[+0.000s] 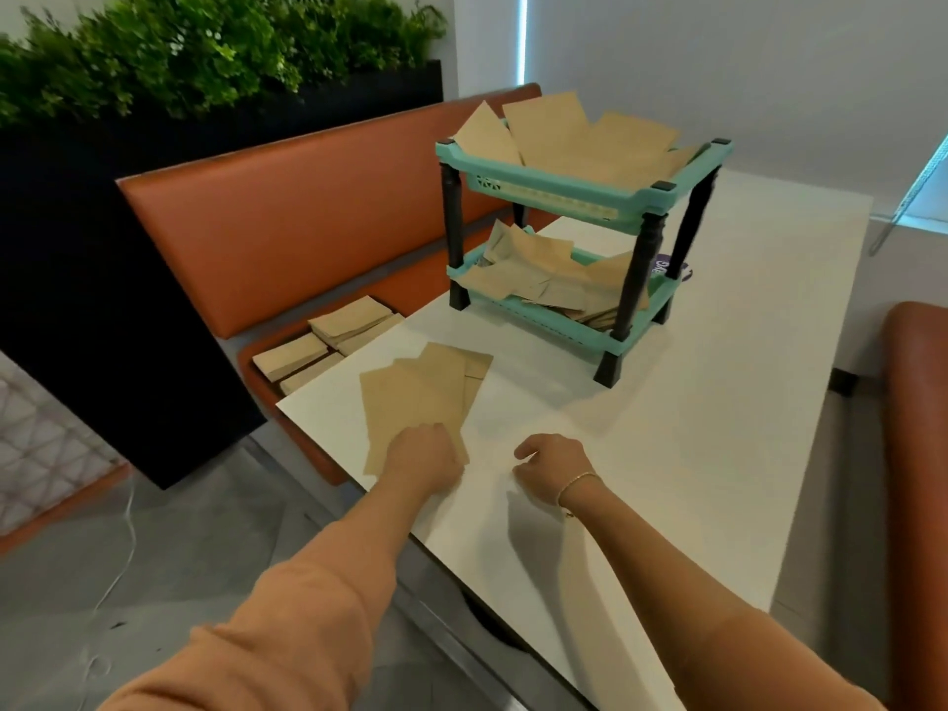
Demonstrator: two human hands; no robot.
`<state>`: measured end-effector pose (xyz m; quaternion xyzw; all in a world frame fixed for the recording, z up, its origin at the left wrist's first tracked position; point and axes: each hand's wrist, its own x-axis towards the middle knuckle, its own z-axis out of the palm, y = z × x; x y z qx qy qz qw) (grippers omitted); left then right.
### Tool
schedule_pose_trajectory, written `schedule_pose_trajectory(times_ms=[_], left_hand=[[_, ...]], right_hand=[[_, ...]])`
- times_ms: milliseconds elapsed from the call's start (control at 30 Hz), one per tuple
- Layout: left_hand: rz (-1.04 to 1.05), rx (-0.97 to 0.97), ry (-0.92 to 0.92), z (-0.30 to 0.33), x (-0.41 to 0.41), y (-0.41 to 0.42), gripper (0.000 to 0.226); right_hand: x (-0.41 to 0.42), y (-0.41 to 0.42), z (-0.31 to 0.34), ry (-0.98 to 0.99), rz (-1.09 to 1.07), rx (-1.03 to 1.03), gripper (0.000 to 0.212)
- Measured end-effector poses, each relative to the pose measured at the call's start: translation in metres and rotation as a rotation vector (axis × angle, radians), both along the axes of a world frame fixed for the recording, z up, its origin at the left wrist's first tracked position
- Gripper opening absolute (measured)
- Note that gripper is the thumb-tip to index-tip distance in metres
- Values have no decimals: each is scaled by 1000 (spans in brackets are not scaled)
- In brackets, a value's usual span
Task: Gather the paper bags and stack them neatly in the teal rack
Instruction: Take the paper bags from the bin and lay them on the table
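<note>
Left hand (423, 454) is down on the near end of the loose paper bags (418, 397) fanned on the white table (692, 428). Fingers curled onto the lowest sheet, knuckles up; looks like a press or pinch at the bag's near edge, can't tell which. The rest of the fan spreads away from the fingers toward the rack, several flat bags overlapping.

Right hand (551, 467) sits just beside, on bare tabletop, apart from the bags. Fingers loosely curled, holding nothing. Thin bracelet (577, 482) on that wrist.

Teal rack (579, 195) stands further back on the table, two tiers on dark posts. Top tier: flat bags (569, 133) lying askew, corners overhanging the rim. Bottom tier: bags in a jumble (544, 279), some creased, several sticking out over the front edge. A purple item behind the rack, too hidden to identify.

On the orange bench seat (287, 233) left of the table: neat stacks of bags (328, 343), partly tucked under the table edge. Green hedge planter (205, 53) behind the bench.
</note>
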<state>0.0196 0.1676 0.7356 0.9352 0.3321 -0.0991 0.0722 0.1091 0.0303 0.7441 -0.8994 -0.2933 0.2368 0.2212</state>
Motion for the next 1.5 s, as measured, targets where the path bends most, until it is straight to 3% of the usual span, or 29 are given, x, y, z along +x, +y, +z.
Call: schedule_pose_trajectory(times_ms=[67,133,200,267,333,433,533,600,700,767,900,1033,1200,1300,1400,1500], left_hand=[[-13,8,1,9,1,4,23],[28,33,-61,18,3,5,23],[108,46,-196,31,8,0,24],[191,9,-355,48,17,-9,27],[230,-66,-500,63,27,-17,29],[249,-270,-643,76,43,-23,32],[317,-418,-686,69,50,-13,58],[470,-379,-609,51,46,8,67],[660,-317,-318,15,27,38,56],[737,-251,-193,4,19,46,70],[863,-361,-182,14,21,54,92],[871,-405,-190,16,21,61,97],[918,-611,-393,19,24,59,85],[874,-656,-501,34,28,68,56],[916,-886,-705,56,33,69,24],[894,-1076,-775,71,38,58,13]], right_hand=[[-4,8,0,21,9,14,37],[-9,15,3,110,66,53,58],[-13,22,10,231,103,129,88],[-15,31,20,270,85,230,102],[-15,39,28,205,32,333,91],[-9,44,39,37,-91,431,57],[1,39,43,-28,-170,355,36],[9,28,40,-38,-219,284,33],[21,10,31,-21,-300,239,34],[27,2,28,-24,-328,226,34],[30,-5,28,-26,-339,222,37],[29,-7,32,-46,-326,239,39],[33,-9,41,-87,-323,310,38],[31,-6,48,-116,-313,402,44],[20,1,58,-99,-303,615,45],[7,10,68,-87,-166,744,41]])
